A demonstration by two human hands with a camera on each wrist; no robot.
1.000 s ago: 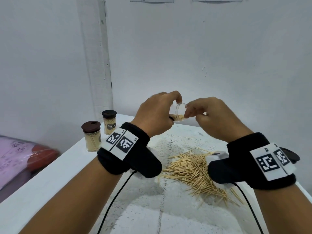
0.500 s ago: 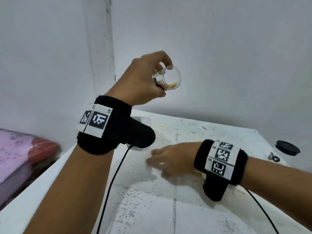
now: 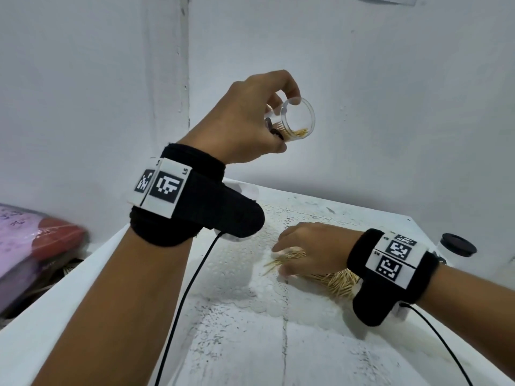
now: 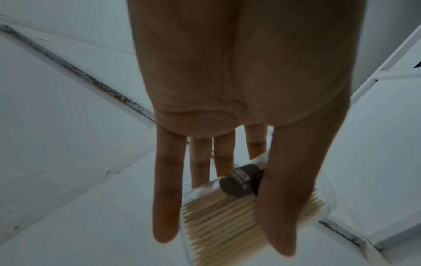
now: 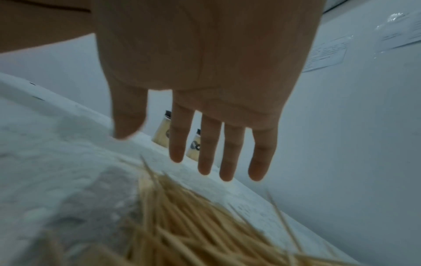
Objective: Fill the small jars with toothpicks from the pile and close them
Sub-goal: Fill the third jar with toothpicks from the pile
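Observation:
My left hand [image 3: 278, 118] holds a small clear jar [image 3: 297, 119] raised above the table, tilted with its open mouth toward me. A few toothpicks lie along its lower wall. In the left wrist view the thumb and fingers [image 4: 165, 207] clasp the jar [image 4: 227, 216], which bears a dark label. My right hand [image 3: 289, 254] lies low over the toothpick pile [image 3: 338, 282] on the white table [image 3: 250, 344]. Its fingers [image 5: 227, 162] are straight and spread just above the pile [image 5: 193, 225], holding nothing.
A jar with a dark lid [image 3: 457, 246] stands at the table's far right edge. Two filled jars [image 5: 162, 134] stand behind the pile by the wall. A pink and red bundle [image 3: 30, 243] lies off the table's left side. Cables hang from both wristbands.
A second ago both hands met at the jar. My left hand has since lifted the jar higher, and my right hand has dropped onto the toothpick pile.

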